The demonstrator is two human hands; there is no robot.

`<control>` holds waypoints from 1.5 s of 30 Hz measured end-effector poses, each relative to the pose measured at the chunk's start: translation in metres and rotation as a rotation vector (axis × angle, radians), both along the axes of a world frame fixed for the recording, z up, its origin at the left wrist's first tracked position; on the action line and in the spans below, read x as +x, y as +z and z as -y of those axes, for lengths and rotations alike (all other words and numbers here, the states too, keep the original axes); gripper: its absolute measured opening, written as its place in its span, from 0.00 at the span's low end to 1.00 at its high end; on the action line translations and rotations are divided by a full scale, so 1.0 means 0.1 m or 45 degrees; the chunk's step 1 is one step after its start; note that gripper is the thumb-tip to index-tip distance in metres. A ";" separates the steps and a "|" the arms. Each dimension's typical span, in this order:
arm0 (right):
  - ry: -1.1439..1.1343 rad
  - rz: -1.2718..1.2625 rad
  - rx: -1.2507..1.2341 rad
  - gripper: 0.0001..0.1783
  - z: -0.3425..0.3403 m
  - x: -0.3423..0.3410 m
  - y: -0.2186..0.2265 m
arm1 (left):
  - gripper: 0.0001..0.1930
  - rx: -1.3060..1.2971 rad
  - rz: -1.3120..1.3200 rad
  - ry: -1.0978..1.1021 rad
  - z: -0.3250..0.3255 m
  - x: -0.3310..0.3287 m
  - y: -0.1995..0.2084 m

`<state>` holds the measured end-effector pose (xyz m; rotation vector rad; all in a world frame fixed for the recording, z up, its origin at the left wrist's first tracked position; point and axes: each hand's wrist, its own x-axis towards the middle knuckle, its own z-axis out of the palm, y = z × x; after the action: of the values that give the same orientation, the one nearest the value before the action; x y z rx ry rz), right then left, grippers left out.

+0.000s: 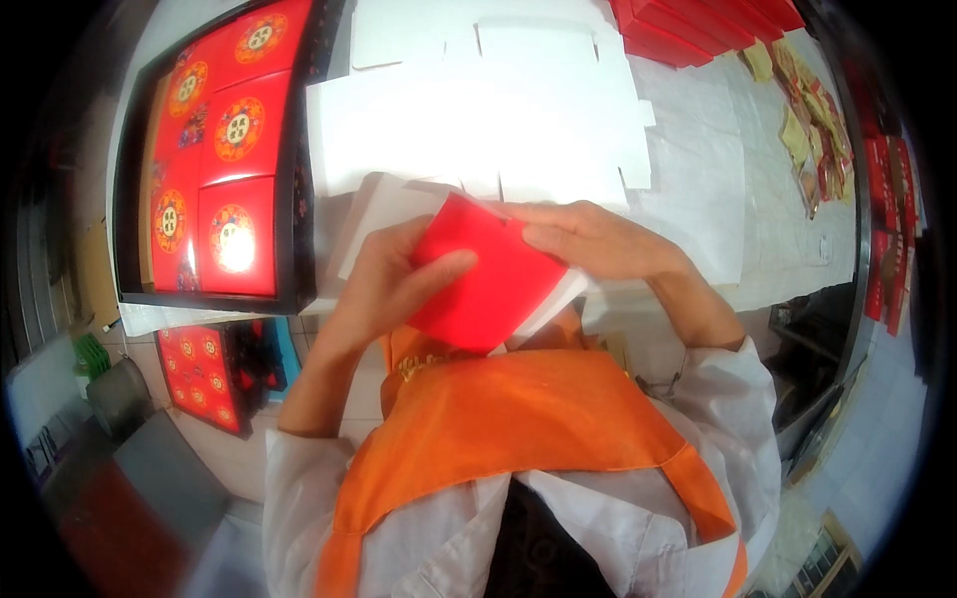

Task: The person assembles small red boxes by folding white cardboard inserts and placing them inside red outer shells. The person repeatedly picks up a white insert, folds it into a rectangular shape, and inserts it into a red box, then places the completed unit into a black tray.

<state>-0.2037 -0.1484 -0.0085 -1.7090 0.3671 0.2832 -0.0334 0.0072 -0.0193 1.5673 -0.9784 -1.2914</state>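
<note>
Left hand (384,274) grips the red card (483,284), thumb across its face. Right hand (598,239) pinches the card's top edge. White cardboard (478,120) lies flat on the counter (788,229) just beyond both.

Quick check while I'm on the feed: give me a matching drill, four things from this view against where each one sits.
Things:
1. red card sleeve
2. black tray of red boxes
3. flat white carton blank
4. stack of red boxes

Places:
A. far right of the table
B. between both hands
C. left, by the table edge
D. table middle, beyond the hands

Pairs: 1-B, 2-C, 3-D, 4-A. The left hand and right hand both grip the sleeve.
</note>
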 end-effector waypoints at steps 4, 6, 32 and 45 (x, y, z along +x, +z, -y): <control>-0.011 0.008 0.081 0.26 0.00 0.02 -0.03 | 0.16 0.050 0.009 -0.017 0.02 0.01 0.02; -0.075 0.012 0.103 0.27 -0.06 -0.01 -0.08 | 0.15 0.026 0.030 -0.010 0.02 -0.01 0.02; -0.062 0.113 -0.122 0.26 -0.21 -0.12 0.02 | 0.12 -0.077 -0.045 0.092 0.02 -0.03 -0.01; -0.327 0.403 -0.033 0.36 -0.27 -0.06 0.02 | 0.15 -0.316 0.360 -0.165 0.34 0.09 0.39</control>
<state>-0.2096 -0.1213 -0.0066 -1.6778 0.3511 -0.1794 -0.0249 -0.0270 0.0200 1.5361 -1.3824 -1.0029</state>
